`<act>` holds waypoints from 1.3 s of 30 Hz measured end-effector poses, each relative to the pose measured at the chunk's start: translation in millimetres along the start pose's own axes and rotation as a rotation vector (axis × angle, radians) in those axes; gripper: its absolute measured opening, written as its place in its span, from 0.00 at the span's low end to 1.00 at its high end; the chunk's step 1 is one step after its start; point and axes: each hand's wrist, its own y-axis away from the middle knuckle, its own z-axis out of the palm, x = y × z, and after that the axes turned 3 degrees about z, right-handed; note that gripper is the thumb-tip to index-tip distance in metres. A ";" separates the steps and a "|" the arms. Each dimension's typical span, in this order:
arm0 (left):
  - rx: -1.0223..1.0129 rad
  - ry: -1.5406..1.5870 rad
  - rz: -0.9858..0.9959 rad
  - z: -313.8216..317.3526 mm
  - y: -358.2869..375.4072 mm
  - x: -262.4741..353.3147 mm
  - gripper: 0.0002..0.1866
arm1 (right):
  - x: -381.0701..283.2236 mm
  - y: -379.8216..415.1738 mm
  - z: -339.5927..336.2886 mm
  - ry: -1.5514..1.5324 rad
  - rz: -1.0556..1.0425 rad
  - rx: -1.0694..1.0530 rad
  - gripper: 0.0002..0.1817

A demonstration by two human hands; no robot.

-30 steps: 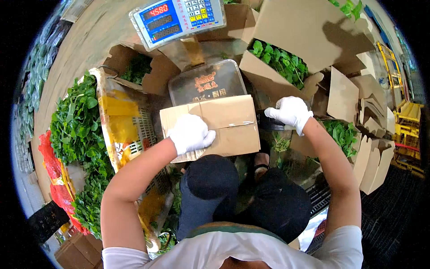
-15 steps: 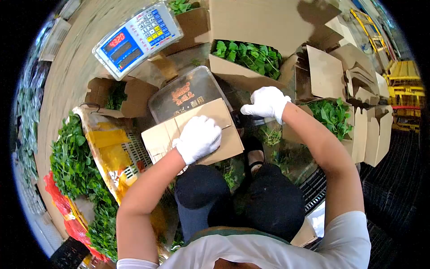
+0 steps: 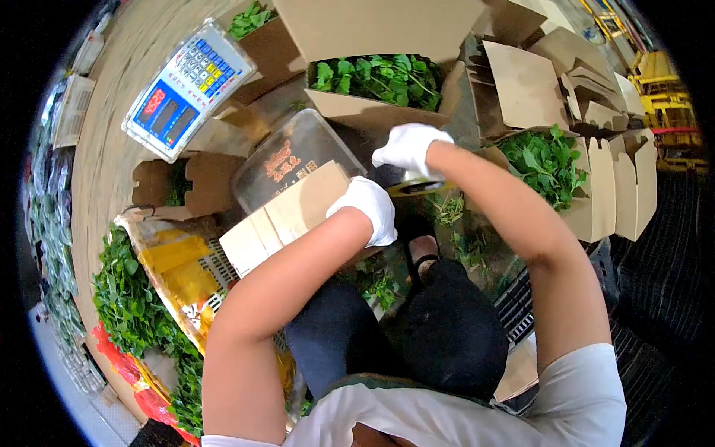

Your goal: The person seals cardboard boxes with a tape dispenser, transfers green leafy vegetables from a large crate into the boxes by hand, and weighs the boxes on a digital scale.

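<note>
A closed cardboard box (image 3: 290, 212) rests tilted on the dark platform (image 3: 268, 153) of a scale. My left hand (image 3: 366, 208), in a white glove, is closed over the right end of this box; some of its fingers are hidden. To the right and farther away, my gloved right hand (image 3: 411, 149) is closed around what looks like a tape dispenser (image 3: 421, 187). A dark part and a pale, rounded rim of it show beneath the hand. The dispenser appears apart from the box.
The scale's display (image 3: 186, 86) stands at upper left. Open cartons of leafy greens (image 3: 380, 80) lie beyond my hands, with another carton of greens (image 3: 544, 167) at right. A lined basket (image 3: 160, 268) and piled greens (image 3: 130, 298) are at left. Loose stems (image 3: 383, 287) litter the floor.
My left hand has slid from the box's top to its right end. My right hand has moved slightly left and away from me, and the dispenser's rim now shows. The view has shifted.
</note>
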 end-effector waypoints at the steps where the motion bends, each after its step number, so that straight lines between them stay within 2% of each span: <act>1: -0.011 -0.028 0.006 6.1 -12.0 -2.2 0.22 | 7.7 -8.8 15.0 -0.012 0.079 0.032 0.27; 2: -0.019 -0.052 0.014 8.9 -20.1 -3.1 0.22 | 12.3 -4.8 21.2 -0.045 0.139 -0.006 0.27; 4: -0.164 -0.031 -0.064 13.0 -39.5 -4.1 0.23 | 29.0 6.2 38.0 -0.167 0.179 0.054 0.27; 5: -0.167 -0.010 -0.048 14.1 -43.4 -3.5 0.24 | 40.4 9.4 49.5 -0.233 0.194 0.134 0.27; 6: -0.160 0.002 -0.039 8.8 -44.2 -4.3 0.25 | 52.3 19.0 61.4 -0.305 0.120 0.197 0.31; 8: -0.262 -0.077 -0.090 2.5 -49.3 0.2 0.26 | 66.8 37.3 79.3 -0.530 0.256 0.232 0.35; 10: -0.216 -0.079 -0.103 19.9 -71.0 -5.2 0.26 | 76.8 67.2 92.6 -0.735 0.334 0.341 0.37; 11: -0.225 -0.048 -0.090 14.4 -64.7 -3.8 0.25 | 90.4 72.9 111.8 -1.001 0.279 0.427 0.35; 12: -0.233 -0.016 -0.079 7.6 -58.2 -3.5 0.25 | 91.7 97.3 106.4 -1.197 0.270 0.455 0.28; 13: -0.237 0.150 -0.011 8.4 -58.8 -10.3 0.25 | 93.6 121.4 100.1 -1.433 0.172 0.508 0.22; 14: -0.132 0.194 -0.034 -3.1 -44.8 -5.2 0.25 | 98.8 149.5 88.5 -1.383 0.096 0.658 0.17; 15: 0.245 0.289 -0.007 9.0 -47.7 -8.2 0.25 | 100.6 179.6 72.1 -1.404 0.028 0.768 0.15; 16: 0.621 0.380 0.022 22.5 -49.4 -16.7 0.24 | 107.2 200.8 60.6 -1.564 0.058 0.863 0.12; 17: 0.766 0.531 0.073 13.2 -41.4 -25.7 0.26 | 122.8 213.0 54.5 -1.899 -0.023 0.859 0.14; 18: 0.996 0.745 0.067 17.5 -36.1 -35.3 0.27 | 130.4 226.0 40.2 -1.977 -0.102 0.942 0.16; 19: 1.090 0.995 -0.012 6.1 -10.5 -36.3 0.25 | 150.1 237.1 33.9 -2.006 -0.125 0.951 0.22; 20: 1.270 1.110 0.061 10.1 -0.5 -49.6 0.23 | 172.0 238.9 28.0 -1.950 -0.181 1.081 0.22; 21: 1.439 1.131 0.049 18.6 9.1 -64.7 0.23 | 202.9 237.8 26.7 -1.718 -0.041 1.300 0.21; 22: 1.420 1.429 0.046 19.1 33.1 -67.2 0.23 | 225.2 235.9 21.1 -1.478 0.145 1.499 0.17; 23: 1.551 1.389 0.041 39.3 41.1 -85.2 0.23 | 266.0 230.1 27.2 -1.397 0.150 1.467 0.15; 24: 1.604 1.305 -0.044 60.6 52.7 -98.8 0.23 | 286.7 222.8 26.3 -1.132 0.308 1.600 0.16; 25: 1.633 1.251 -0.185 75.2 69.3 -97.9 0.23 | 318.3 222.1 27.9 -0.662 0.661 1.514 0.30; 26: 1.603 1.064 -0.386 111.5 75.7 -117.1 0.23 | 339.5 216.8 31.7 -0.284 0.864 1.583 0.38; 27: 1.570 0.966 -0.498 131.8 91.5 -114.4 0.23 | 341.5 219.8 29.9 -0.200 0.939 1.476 0.39; 28: 1.571 0.948 -0.518 157.6 101.6 -118.0 0.23 | 344.4 224.5 30.1 -0.114 1.014 1.363 0.40; 29: 1.549 0.899 -0.620 182.7 110.8 -115.9 0.23 | 368.8 218.4 41.2 0.035 1.069 1.308 0.38; 30: 1.532 0.968 -0.687 210.2 116.1 -117.6 0.23 | 370.6 216.3 47.2 0.023 1.126 1.204 0.38; 32: 1.516 1.114 -0.720 258.4 123.4 -114.2 0.23 | 388.2 206.8 69.8 0.075 1.059 1.287 0.40; 34: 1.430 1.450 -0.747 266.8 133.1 -88.3 0.21 | 385.6 206.2 71.5 -0.027 1.054 1.272 0.40; 36: 1.394 1.830 -0.720 257.9 132.7 -57.6 0.20 | 365.1 203.6 65.7 0.334 0.885 1.477 0.38; 37: 1.314 1.873 -0.677 287.5 123.1 -66.5 0.20 | 343.2 200.5 57.1 0.264 0.722 1.557 0.32; 38: 1.234 1.915 -0.630 313.4 118.0 -76.9 0.21 | 329.8 190.6 55.1 0.230 0.416 1.701 0.25; 39: 1.266 2.054 -0.539 301.8 120.8 -64.8 0.22 | 293.0 184.5 48.0 0.020 0.157 1.683 0.23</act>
